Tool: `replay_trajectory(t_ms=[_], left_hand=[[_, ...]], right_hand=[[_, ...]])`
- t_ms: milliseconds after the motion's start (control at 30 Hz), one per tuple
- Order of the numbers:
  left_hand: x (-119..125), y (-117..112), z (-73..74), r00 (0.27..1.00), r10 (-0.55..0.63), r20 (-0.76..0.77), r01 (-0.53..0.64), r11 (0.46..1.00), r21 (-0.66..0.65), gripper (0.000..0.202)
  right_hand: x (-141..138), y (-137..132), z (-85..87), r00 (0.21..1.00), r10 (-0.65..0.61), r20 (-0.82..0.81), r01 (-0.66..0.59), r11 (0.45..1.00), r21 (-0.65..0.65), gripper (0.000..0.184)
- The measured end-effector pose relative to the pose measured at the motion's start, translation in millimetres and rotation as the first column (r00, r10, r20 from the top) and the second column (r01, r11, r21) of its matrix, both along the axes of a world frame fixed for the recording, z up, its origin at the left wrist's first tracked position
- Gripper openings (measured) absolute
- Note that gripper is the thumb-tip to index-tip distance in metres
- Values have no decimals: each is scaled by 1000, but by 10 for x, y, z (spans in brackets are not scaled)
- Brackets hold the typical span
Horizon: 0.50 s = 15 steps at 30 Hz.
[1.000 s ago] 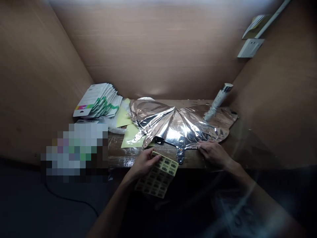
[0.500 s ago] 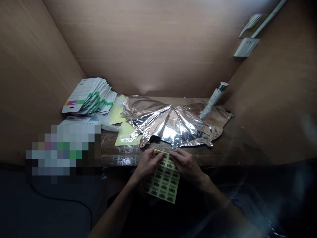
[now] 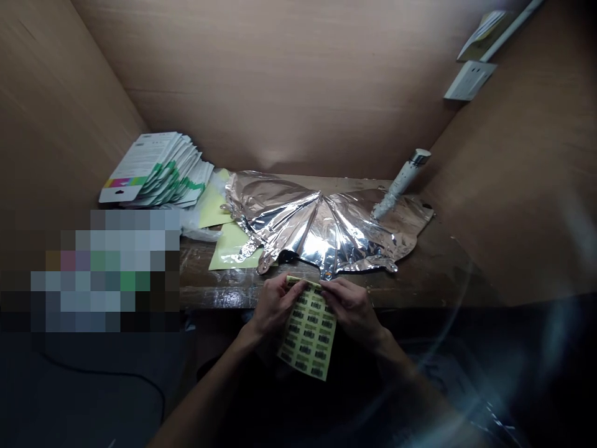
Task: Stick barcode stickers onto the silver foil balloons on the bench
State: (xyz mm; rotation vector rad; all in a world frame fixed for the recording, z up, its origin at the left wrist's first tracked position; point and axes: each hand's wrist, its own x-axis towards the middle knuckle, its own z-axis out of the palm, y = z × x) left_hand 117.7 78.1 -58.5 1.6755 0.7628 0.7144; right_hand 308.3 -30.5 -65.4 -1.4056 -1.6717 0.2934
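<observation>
A yellow sheet of barcode stickers (image 3: 308, 336) hangs down over the table's front edge, held at its top by both hands. My left hand (image 3: 275, 303) pinches its upper left corner, thumb on the front. My right hand (image 3: 351, 306) grips the upper right corner between thumb and bent fingers. The top strip of the sheet looks folded over between them. Just beyond the hands lies a flat, shiny rose-gold foil balloon (image 3: 321, 230) with scalloped edges. A white tube with a silver cap (image 3: 401, 183) leans over its right part.
A fanned stack of white cards (image 3: 156, 171) with green edges stands at the back left. Yellow sheets (image 3: 228, 246) and clear plastic lie beside the foil. Wooden panels (image 3: 289, 87) enclose the table; a socket (image 3: 470, 81) is on the right one. The lower left is pixelated.
The top edge of the sticker sheet now appears folded over between my fingers. Both hands stay on the sheet. The whole view has shifted slightly.
</observation>
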Motion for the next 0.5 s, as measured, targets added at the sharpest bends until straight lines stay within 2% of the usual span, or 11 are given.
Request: replay_trajectory(t_ms=[167, 267, 367, 433, 500], left_hand=[[45, 151, -12, 999, -19, -33, 23, 993, 116, 38], [65, 198, -41, 999, -49, 5, 48, 998, 41, 37], [65, 213, -74, 997, -73, 29, 74, 997, -26, 37], [62, 214, -93, 997, -79, 11, 79, 997, -17, 37], [64, 209, -109, 997, -73, -37, 74, 997, 32, 37]], right_hand=[[-31, 16, -41, 994, -55, 93, 43, 991, 127, 28], [-37, 21, -84, 973, -54, 224, 10, 981, 195, 35], [-74, 20, -126, 945, -85, 316, 7, 971, 241, 34], [-108, 15, -119, 945, -121, 304, 44, 967, 249, 25], [-101, 20, -61, 972, -176, 156, 136, 961, 240, 14]])
